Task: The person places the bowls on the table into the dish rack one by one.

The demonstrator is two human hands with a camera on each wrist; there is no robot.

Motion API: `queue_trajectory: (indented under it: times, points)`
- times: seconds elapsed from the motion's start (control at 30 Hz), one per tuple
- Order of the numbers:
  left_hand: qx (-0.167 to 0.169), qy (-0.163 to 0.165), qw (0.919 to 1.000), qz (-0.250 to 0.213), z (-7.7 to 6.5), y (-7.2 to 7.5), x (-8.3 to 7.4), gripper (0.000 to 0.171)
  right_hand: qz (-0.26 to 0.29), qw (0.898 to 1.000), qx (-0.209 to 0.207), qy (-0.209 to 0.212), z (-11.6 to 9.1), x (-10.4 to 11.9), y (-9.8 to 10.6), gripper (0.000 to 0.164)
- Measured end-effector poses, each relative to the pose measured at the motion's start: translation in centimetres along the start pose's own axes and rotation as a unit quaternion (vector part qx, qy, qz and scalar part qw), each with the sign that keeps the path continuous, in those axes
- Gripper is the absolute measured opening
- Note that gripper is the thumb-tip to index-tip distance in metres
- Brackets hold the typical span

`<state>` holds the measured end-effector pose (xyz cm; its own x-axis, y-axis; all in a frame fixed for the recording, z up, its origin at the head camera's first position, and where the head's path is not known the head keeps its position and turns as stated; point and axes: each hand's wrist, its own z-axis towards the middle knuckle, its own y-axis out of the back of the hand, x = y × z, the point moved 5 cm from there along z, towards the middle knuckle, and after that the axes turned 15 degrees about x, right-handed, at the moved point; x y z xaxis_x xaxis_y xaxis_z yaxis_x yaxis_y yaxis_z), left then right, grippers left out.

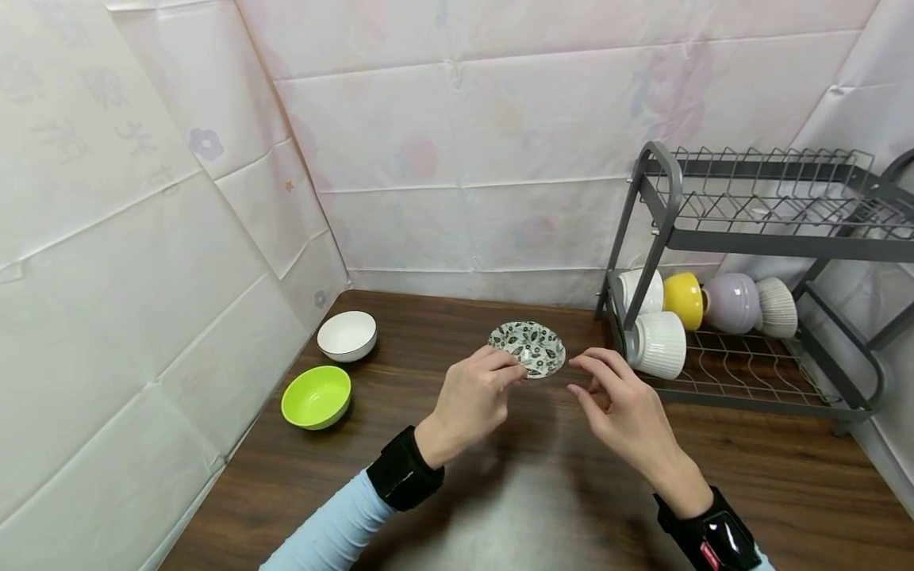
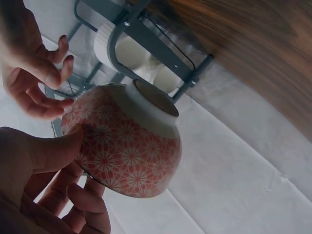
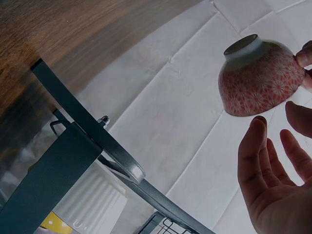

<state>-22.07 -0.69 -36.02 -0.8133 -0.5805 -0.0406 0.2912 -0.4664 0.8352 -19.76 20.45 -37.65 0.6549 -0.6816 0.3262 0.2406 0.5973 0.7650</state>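
Above the table, my left hand (image 1: 477, 399) pinches the near rim of a bowl (image 1: 528, 342) between thumb and fingers. Its inside is white with dark leaf prints, and red-and-white flowers cover its outside (image 2: 129, 141), as the left wrist view shows. Just right of the bowl, my right hand (image 1: 620, 400) has its fingers loosely bent and apart, holding nothing. A gap separates these fingers from the bowl in the right wrist view. A white bowl (image 1: 347, 335) and a lime-green bowl (image 1: 316, 396) stand on the table to the left.
A grey two-tier dish rack (image 1: 771, 242) stands at the right. Its lower tier holds several tilted bowls, among them a yellow one (image 1: 683, 301), a lilac one (image 1: 731, 303) and a ribbed white one (image 1: 660, 345). Sheeted walls (image 1: 457, 159) border the wooden table (image 1: 514, 507) behind and left.
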Motion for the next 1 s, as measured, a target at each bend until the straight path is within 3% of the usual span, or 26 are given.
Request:
queue_trajectory:
  times: [0.4,0.77,1.0]
  points:
    - [0.004,-0.041,0.9991,0.004,0.6,-1.1,-2.0,0.013,-0.031,0.999,-0.003,0.036,-0.5,0.7,-0.3,0.045]
    - [0.002,-0.050,0.9987,0.007,1.0,-1.1,-2.4,0.013,-0.033,0.999,0.024,0.019,-0.7,0.5,-0.3,0.029]
    - [0.005,-0.050,0.9987,0.004,1.0,-1.0,-2.5,0.020,-0.021,0.999,0.037,0.033,-0.8,0.5,-0.3,0.024]
